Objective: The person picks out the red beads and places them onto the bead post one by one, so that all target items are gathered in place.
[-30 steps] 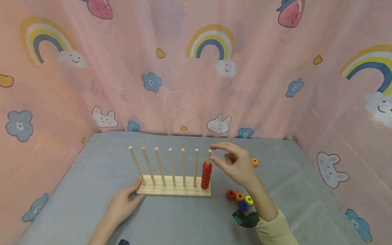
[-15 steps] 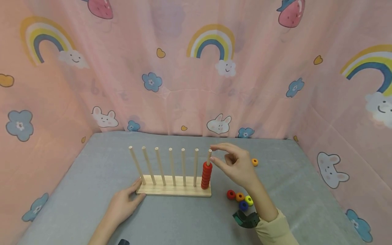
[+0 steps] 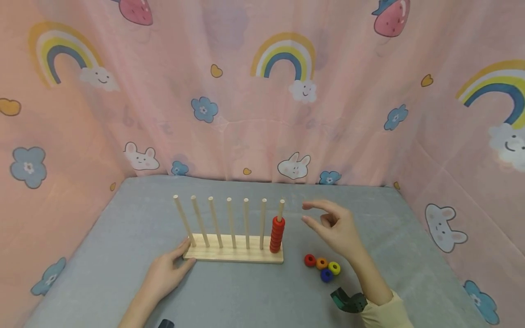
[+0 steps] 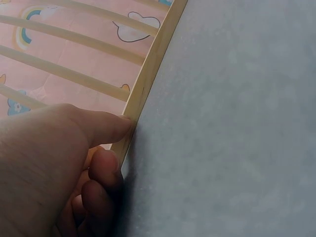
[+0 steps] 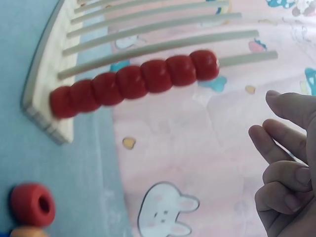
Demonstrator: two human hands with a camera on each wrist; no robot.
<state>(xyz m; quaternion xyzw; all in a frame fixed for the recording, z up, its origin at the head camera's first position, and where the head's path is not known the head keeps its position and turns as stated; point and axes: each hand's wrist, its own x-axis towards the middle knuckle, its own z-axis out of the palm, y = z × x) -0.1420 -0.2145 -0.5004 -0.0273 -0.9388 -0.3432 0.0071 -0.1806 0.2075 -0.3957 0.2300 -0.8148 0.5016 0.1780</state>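
Observation:
A wooden peg rack (image 3: 234,255) stands on the grey cloth, with several upright pegs in a row. Red beads (image 3: 277,234) are stacked on its rightmost peg, whose bare tip shows above them. The other pegs carry nothing. My left hand (image 3: 164,273) grips the left end of the base, thumb at the front edge (image 4: 129,123). To the right of the loaded peg, my right hand (image 3: 338,230) is held in the air, thumb and forefinger apart with nothing between them. The right wrist view shows its remaining fingers (image 5: 284,187) bent.
Right of the rack lie a loose red bead (image 3: 310,260), an orange bead (image 3: 321,263), a yellow bead (image 3: 334,268) and a blue bead (image 3: 326,275), bunched together. A patterned pink curtain (image 3: 229,146) encloses the back and sides. A dark green strap (image 3: 348,300) shows at my right wrist.
My right hand has drawn away from the rightmost peg's tip, moving right. It now covers the spot where a lone orange bead showed earlier. The left hand and rack stay put.

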